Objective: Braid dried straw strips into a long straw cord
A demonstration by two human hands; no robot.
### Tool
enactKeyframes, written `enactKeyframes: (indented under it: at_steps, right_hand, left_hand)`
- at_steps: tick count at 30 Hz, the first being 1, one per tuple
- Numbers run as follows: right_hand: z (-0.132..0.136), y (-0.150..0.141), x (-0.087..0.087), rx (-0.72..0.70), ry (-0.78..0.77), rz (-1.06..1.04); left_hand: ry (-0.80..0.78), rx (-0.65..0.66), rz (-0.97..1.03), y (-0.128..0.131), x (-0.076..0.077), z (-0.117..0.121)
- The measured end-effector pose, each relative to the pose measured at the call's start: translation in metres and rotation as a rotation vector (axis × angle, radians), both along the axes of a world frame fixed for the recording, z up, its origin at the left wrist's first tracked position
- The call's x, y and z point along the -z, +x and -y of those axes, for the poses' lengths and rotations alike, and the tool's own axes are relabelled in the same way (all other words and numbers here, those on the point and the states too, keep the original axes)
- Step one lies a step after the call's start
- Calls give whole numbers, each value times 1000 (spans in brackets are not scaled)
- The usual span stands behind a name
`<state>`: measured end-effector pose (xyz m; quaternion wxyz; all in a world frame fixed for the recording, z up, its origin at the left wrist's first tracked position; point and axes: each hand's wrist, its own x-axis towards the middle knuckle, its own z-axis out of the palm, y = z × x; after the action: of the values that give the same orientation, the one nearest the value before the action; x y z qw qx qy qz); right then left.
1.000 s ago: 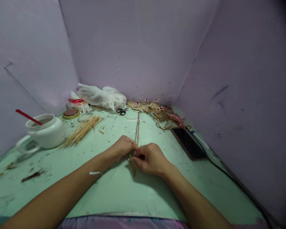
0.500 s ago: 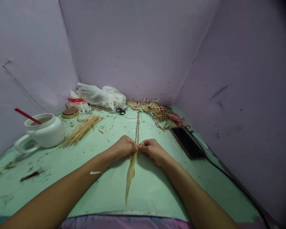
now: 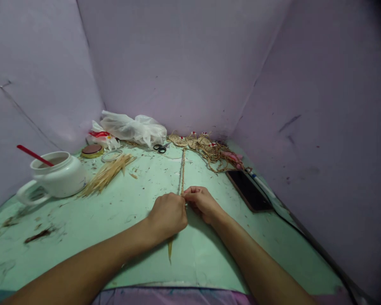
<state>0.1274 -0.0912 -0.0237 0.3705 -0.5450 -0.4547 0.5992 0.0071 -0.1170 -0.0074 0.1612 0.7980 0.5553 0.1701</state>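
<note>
A thin twisted cord of tan plant fibre runs straight from the pile at the back towards me. My right hand pinches its near end between thumb and fingertips. Right beside it, my left hand is closed, back upward, on the loose fibre strip where the cord ends. The pale tip of that fibre strip pokes out below my left hand; the rest is hidden under the palm.
To the left stand a white mug with a red stick and a bundle of dry fibre strips. Scissors, a plastic bag and coiled cord with woven pieces lie behind. A phone and cable are right.
My left hand has moved nearer me and turned over the fibre strip, covering most of it. My right hand stays at about the same spot on the cord.
</note>
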Motion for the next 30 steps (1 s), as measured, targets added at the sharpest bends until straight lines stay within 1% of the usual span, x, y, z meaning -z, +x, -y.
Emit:
enactKeyframes:
  at_steps: [2, 3, 4, 5, 6, 7, 8, 10, 11, 12, 13, 15, 18, 21, 23, 25, 27, 30]
  right_hand:
    - [-1, 1, -1, -23, -20, -23]
    - [-1, 2, -2, -36, -29, -44]
    - [-2, 4, -2, -49, -40, -67]
    - [-2, 5, -3, -66, -51, -90]
    - [-3, 6, -4, -87, -62, -111]
    - [-3, 7, -5, -109, -72, -128]
    - [-3, 8, -6, -126, -78, -141]
    - [-4, 9, -6, -137, -80, -167]
    - [-4, 9, -6, -140, -80, -171]
    - [-4, 8, -5, -141, -74, -162]
    - [-5, 8, -4, -143, -59, -137]
    - [-6, 7, 0, -153, 4, -33]
    - [-8, 8, 6, -164, 172, 215]
    - [-8, 11, 9, -156, 318, 496]
    - [-5, 13, 7, -144, 379, 638]
    - [0, 13, 2, -139, 403, 722]
    - [6, 11, -4, -159, 407, 756]
    - [14, 7, -10, -255, 480, 748]
  left_hand:
    - [-75, 12, 72, -5, -6, -7]
    - [-112, -15, 145, -9, -10, -11]
    - [-152, -69, 239, -12, -14, -17]
    - [-186, -152, 351, -15, -17, -21]
    - [-242, -236, 470, -17, -19, -26]
    - [-335, -292, 583, -19, -20, -29]
    - [-462, -303, 675, -20, -19, -32]
    - [-737, -226, 791, -18, -13, -35]
    - [-824, -181, 816, -17, -9, -35]
    - [-865, -156, 823, -16, -5, -36]
    - [-868, -157, 813, -14, -2, -36]
    - [-828, -211, 740, -12, 2, -36]
    - [-754, -274, 591, -8, 4, -36]
    - [-667, -273, 553, -5, 6, -35]
    - [-637, -265, 559, -4, 8, -34]
    - [-637, -272, 564, -4, 10, -34]
    - [-652, -283, 565, -4, 11, -34]
    - [-675, -297, 584, -6, 10, -33]
